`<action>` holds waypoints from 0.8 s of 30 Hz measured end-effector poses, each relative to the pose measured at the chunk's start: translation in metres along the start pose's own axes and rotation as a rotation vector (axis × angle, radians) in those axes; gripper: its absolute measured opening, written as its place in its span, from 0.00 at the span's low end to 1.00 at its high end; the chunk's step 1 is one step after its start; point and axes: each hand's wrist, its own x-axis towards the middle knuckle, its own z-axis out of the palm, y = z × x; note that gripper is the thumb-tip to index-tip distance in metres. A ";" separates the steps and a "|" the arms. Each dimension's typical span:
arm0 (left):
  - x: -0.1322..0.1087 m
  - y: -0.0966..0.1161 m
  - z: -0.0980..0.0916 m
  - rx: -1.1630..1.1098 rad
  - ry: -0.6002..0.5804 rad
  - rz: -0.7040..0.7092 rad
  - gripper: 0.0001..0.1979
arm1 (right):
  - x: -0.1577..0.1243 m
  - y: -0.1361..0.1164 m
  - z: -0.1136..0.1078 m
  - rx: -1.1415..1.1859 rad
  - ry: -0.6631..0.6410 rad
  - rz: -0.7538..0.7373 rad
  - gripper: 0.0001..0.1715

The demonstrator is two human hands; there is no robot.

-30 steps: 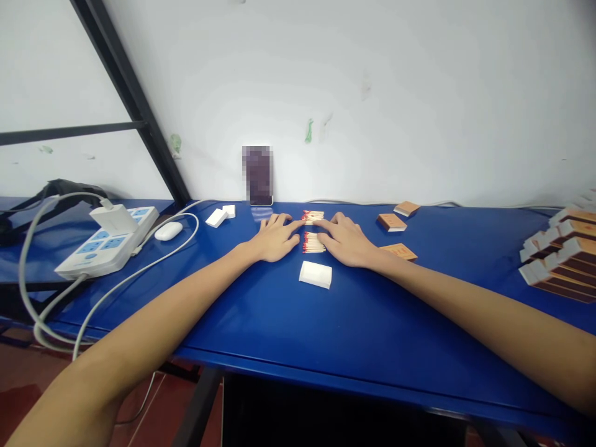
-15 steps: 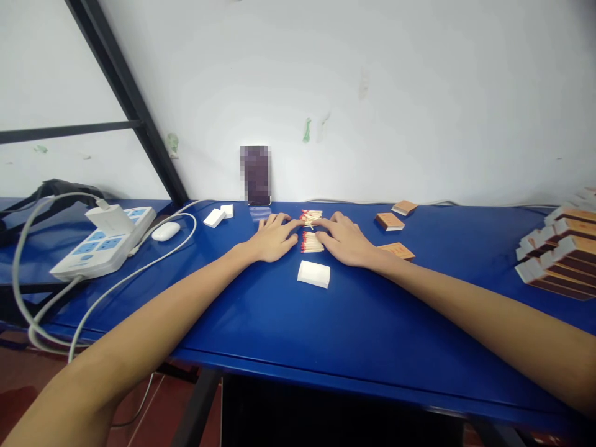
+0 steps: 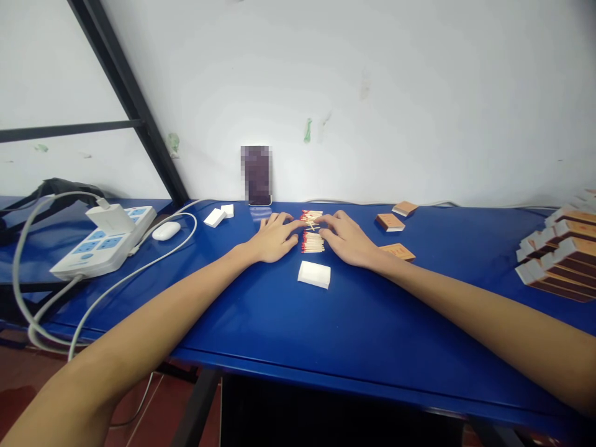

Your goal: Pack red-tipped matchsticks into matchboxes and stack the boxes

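Note:
A pile of red-tipped matches (image 3: 312,234) lies on the blue table (image 3: 326,329) near the wall. My left hand (image 3: 274,237) lies flat on the table at the pile's left side, fingers stretched out and touching the matches. My right hand (image 3: 347,239) lies flat at the pile's right side, its fingertips on the upper matches. A white matchbox tray (image 3: 314,274) sits just in front of the pile, between my wrists. Neither hand grips anything.
Brown matchbox sleeves (image 3: 390,221) lie right of my hands, and a stack of boxes (image 3: 556,261) fills the far right. Two white trays (image 3: 218,215), a white earbud case (image 3: 166,231), a power strip (image 3: 105,241) with cables and a propped phone (image 3: 256,175) stand to the left and back.
My right fingertips have nudged the upper matches down and left, closing the gap between the two bunches. My left hand has barely moved.

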 end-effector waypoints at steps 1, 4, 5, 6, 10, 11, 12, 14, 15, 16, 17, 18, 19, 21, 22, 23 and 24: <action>0.000 0.000 0.000 0.000 0.005 0.012 0.25 | 0.000 0.000 0.000 0.009 0.007 -0.009 0.25; -0.001 0.001 -0.001 0.007 0.011 0.035 0.24 | -0.001 -0.001 0.000 -0.018 0.001 -0.040 0.25; -0.001 0.002 -0.002 0.008 0.009 0.035 0.24 | -0.001 -0.001 0.000 -0.031 -0.005 -0.046 0.25; -0.001 0.002 -0.002 0.009 0.007 0.033 0.24 | -0.002 -0.001 0.001 -0.041 -0.011 -0.048 0.25; -0.001 0.002 -0.002 0.006 -0.002 0.022 0.24 | -0.002 -0.001 0.001 -0.040 -0.014 -0.064 0.25; 0.000 0.001 -0.001 0.004 0.000 0.023 0.24 | -0.002 -0.001 0.001 -0.034 -0.016 -0.073 0.25; 0.000 0.001 -0.001 0.001 0.003 0.025 0.24 | -0.001 -0.001 0.000 -0.029 -0.022 -0.081 0.25; 0.001 -0.001 0.001 -0.001 0.011 0.030 0.24 | -0.001 -0.001 -0.001 -0.022 -0.034 -0.089 0.25; 0.001 -0.001 0.001 -0.001 0.015 0.030 0.23 | -0.001 0.000 -0.001 -0.022 -0.039 -0.090 0.25; 0.001 -0.001 0.001 0.000 0.017 0.027 0.23 | -0.001 0.000 -0.001 -0.022 -0.041 -0.090 0.25; 0.001 -0.001 0.001 0.001 0.018 0.022 0.23 | -0.001 0.000 -0.001 -0.023 -0.042 -0.089 0.25; 0.001 -0.001 0.001 0.003 0.019 0.016 0.23 | -0.001 0.000 -0.001 -0.023 -0.042 -0.089 0.25; 0.001 -0.001 0.001 0.005 0.022 0.010 0.23 | -0.001 0.000 -0.001 -0.022 -0.041 -0.090 0.25; 0.000 0.000 0.001 0.008 0.024 -0.001 0.23 | -0.001 -0.001 -0.001 -0.019 -0.036 -0.092 0.25; 0.000 0.000 0.001 0.008 0.025 -0.004 0.24 | -0.001 -0.001 -0.001 -0.018 -0.033 -0.091 0.25; 0.000 0.001 0.001 0.008 0.027 -0.005 0.24 | -0.001 -0.001 -0.001 -0.017 -0.030 -0.090 0.25; 0.000 0.000 0.001 0.007 0.028 -0.007 0.24 | -0.001 -0.001 -0.001 -0.016 -0.026 -0.087 0.24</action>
